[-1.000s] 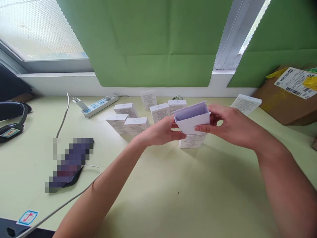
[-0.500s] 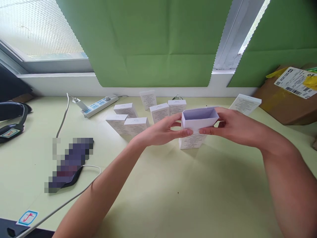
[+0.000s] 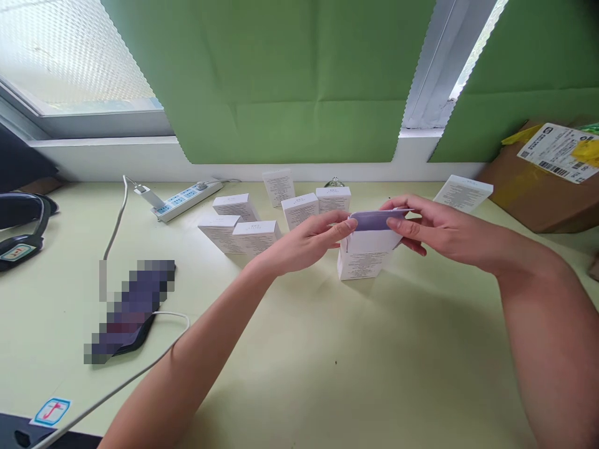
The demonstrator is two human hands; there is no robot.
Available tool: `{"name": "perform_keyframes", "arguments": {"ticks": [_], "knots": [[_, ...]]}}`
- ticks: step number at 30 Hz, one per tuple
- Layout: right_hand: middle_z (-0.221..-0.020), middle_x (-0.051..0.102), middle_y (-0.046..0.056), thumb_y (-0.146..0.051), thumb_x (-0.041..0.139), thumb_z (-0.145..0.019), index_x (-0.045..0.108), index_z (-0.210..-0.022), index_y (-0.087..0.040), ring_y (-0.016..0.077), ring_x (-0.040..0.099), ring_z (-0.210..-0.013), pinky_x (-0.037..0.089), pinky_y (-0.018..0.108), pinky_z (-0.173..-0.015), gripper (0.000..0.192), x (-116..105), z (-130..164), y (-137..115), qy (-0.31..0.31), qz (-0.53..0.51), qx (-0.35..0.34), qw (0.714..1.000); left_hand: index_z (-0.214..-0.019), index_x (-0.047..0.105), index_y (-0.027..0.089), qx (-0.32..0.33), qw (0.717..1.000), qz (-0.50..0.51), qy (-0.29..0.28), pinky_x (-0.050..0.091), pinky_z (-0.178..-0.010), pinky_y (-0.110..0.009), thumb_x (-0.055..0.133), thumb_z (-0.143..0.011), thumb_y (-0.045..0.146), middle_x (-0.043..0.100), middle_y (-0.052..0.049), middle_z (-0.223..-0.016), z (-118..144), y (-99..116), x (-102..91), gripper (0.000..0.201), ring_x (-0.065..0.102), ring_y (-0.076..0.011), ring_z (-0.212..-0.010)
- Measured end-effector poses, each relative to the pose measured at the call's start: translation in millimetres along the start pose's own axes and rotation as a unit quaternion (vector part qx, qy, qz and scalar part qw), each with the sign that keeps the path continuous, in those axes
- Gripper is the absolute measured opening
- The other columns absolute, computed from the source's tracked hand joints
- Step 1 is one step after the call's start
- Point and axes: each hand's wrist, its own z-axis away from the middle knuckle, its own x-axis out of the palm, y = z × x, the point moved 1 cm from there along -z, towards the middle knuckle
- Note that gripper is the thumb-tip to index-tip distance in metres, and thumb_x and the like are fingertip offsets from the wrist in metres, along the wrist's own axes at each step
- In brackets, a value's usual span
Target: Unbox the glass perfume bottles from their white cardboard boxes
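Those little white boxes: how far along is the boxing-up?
Seven white boxes look closed, six standing and one lying at the right. In hand: the left hand and right hand pinch the open box at its mouth, top flaps not yet tucked. Closing it is what visibly remains; further blanks are not visible.

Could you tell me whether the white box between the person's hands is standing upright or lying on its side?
Upright. The white box stands on the table; the left hand and right hand pinch its top edge.
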Motion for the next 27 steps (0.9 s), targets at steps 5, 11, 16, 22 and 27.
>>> {"name": "perform_keyframes", "arguments": {"ticks": [5,11,16,22,27], "knots": [[-0.096,0.061,0.001,-0.069,0.054,-0.084,0.049,-0.128,-0.042,0.0218,0.058,-0.086,0.046,0.033,-0.068,0.052,5,-6,5,0.019,0.030,0.018,0.999,-0.130,0.053,0.028,0.003,0.999,-0.043,0.010,0.046,-0.097,-0.036,0.049,-0.097,0.040,0.060,-0.005,-0.129,-2,-7,0.0,0.036,0.058,-0.0213,-0.117],[-0.091,0.054,0.000,-0.071,0.054,-0.082,0.047,-0.130,-0.042,0.0200,0.056,-0.080,0.044,0.031,-0.063,0.058,6,-11,14,0.019,0.067,0.030,0.997,-0.125,0.053,0.029,0.002,0.998,-0.065,0.021,0.046,-0.094,-0.034,0.052,-0.095,0.043,0.057,-0.003,-0.133,-4,-10,9.9,0.033,0.057,-0.0206,-0.117],[-0.103,0.055,0.001,-0.073,0.059,-0.076,0.048,-0.132,-0.042,0.0209,0.057,-0.082,0.047,0.032,-0.065,0.065,8,-13,20,0.031,0.103,0.028,0.994,-0.117,0.056,0.026,0.033,0.996,-0.081,0.027,0.043,-0.098,-0.035,0.048,-0.097,0.041,0.060,-0.003,-0.127,-7,-12,14.6,0.027,0.058,-0.0189,-0.113],[-0.103,0.063,0.002,-0.071,0.060,-0.077,0.051,-0.129,-0.039,0.0232,0.061,-0.084,0.049,0.034,-0.068,0.062,16,-16,12,-0.020,0.039,0.058,0.997,-0.117,0.054,0.028,0.007,0.996,-0.089,0.029,0.044,-0.091,-0.036,0.048,-0.096,0.032,0.060,-0.003,-0.122,-7,-18,10.0,0.023,0.056,-0.0204,-0.114],[-0.087,0.064,0.002,-0.066,0.064,-0.077,0.050,-0.132,-0.035,0.0197,0.060,-0.069,0.051,0.034,-0.061,0.065,19,-15,6,-0.072,-0.060,0.053,0.994,-0.125,0.050,0.031,-0.020,0.998,-0.052,0.007,0.043,-0.090,-0.037,0.049,-0.096,0.033,0.060,-0.005,-0.119,-6,-21,7.6,0.030,0.055,-0.0203,-0.112]]}}
